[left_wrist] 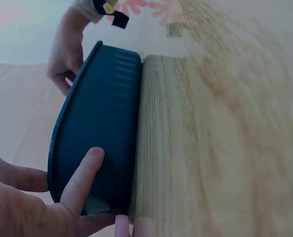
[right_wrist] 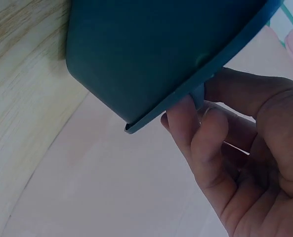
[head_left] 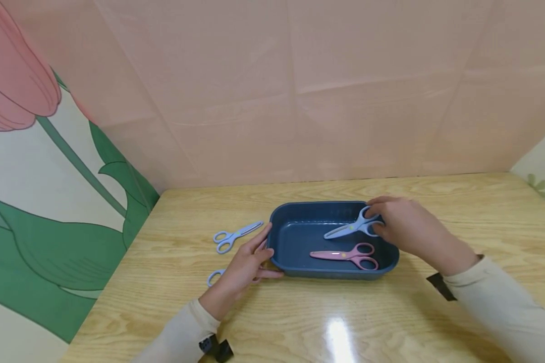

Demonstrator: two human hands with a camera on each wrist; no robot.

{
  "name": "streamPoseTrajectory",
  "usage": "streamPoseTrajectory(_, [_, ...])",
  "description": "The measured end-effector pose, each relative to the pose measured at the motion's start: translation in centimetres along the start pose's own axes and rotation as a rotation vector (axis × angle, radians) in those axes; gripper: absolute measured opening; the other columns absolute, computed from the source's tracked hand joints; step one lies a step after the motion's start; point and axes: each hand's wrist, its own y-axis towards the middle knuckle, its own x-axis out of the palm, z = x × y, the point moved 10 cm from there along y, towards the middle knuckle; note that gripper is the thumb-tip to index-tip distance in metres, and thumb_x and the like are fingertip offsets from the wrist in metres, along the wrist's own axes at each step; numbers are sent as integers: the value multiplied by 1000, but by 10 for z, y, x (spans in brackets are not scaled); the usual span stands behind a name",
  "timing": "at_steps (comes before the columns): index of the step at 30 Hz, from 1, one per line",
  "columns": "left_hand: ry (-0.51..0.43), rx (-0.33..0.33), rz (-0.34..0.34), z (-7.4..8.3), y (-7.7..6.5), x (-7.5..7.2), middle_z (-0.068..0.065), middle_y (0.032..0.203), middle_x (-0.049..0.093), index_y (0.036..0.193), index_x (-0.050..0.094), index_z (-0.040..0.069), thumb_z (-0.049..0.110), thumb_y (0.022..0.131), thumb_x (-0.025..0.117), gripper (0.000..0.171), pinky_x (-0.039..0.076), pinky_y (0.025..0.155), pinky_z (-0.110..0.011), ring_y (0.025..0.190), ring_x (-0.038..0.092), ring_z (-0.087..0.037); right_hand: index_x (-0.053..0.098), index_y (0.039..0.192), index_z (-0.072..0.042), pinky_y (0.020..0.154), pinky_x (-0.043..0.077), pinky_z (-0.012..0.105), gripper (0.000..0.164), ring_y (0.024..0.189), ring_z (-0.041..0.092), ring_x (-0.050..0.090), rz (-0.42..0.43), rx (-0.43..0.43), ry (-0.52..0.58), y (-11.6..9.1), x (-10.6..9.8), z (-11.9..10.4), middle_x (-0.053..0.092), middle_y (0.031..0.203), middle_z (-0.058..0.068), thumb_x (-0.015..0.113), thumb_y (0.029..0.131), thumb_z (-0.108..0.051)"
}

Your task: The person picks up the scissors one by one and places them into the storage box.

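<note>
Left hand (head_left: 250, 262) grasps the left end of the navy tray (head_left: 295, 239), right of centre; right hand (head_left: 406, 224) pinches blue scissors (head_left: 351, 228) by the handles, blades over the tray's right half. Advisable, I judge: steady tray, tips clear of the pink scissors (head_left: 343, 255). Count: one tray; three blue scissors, two centre-left, the lower partly hidden; one pink pair inside.

Glossy dark-blue rounded-rectangular tray (head_left: 295, 237), free passage from above at left; light-blue scissors (head_left: 348, 229), pink scissors (head_left: 350, 255) and right grip (head_left: 404, 225) obstructing right.
</note>
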Motion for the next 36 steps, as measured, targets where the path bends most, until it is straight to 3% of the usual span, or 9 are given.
streamPoseTrajectory(5, [-1,6,1,0,0,0,-8,166,21,157,25,38,12,103,47,63,20,42,-22,92,75,-34,77,102,-6,82,58,52,22,93,35,71,14,-7,-7,0,-1,-2,67,124,21,78,81,-11])
streamPoseTrajectory(11, [-23,11,3,-1,1,0,-9,167,19,157,25,36,10,103,46,63,22,43,-22,91,75,-35,78,101,-11,62,57,43,22,80,29,72,49,-28,-61,-2,-3,-6,70,123,15,80,79,-15])
streamPoseTrajectory(15, [-45,14,-4,-1,1,2,-11,167,17,158,25,34,8,104,45,63,24,43,-21,89,75,-36,79,103,-13,47,46,30,23,62,16,64,26,-12,-73,-3,2,-6,69,125,15,80,80,-18])
streamPoseTrajectory(20, [-26,11,5,-1,0,0,-9,166,20,157,27,37,10,103,47,63,29,42,-19,90,75,-33,78,105,-13,42,35,24,24,49,7,48,29,-5,-79,-2,4,-5,68,127,16,79,82,-18])
streamPoseTrajectory(25, [-13,11,8,-1,0,-1,-9,167,19,156,26,38,12,103,48,64,29,41,-19,91,75,-33,78,105,-14,42,35,25,24,53,9,53,74,-18,-88,-1,0,-6,69,126,14,79,81,-18])
streamPoseTrajectory(31, [-12,20,-6,1,1,1,-9,166,20,157,26,37,11,103,47,63,26,41,-20,92,74,-35,77,106,-12,42,35,24,25,53,8,52,70,11,-79,0,1,-3,67,128,14,79,83,-19])
streamPoseTrajectory(36, [-14,14,-2,0,2,1,-9,166,20,157,26,36,9,103,47,64,35,42,-20,92,74,-35,77,106,-12,43,39,25,24,63,14,63,91,19,-77,-1,0,0,68,127,13,79,83,-19])
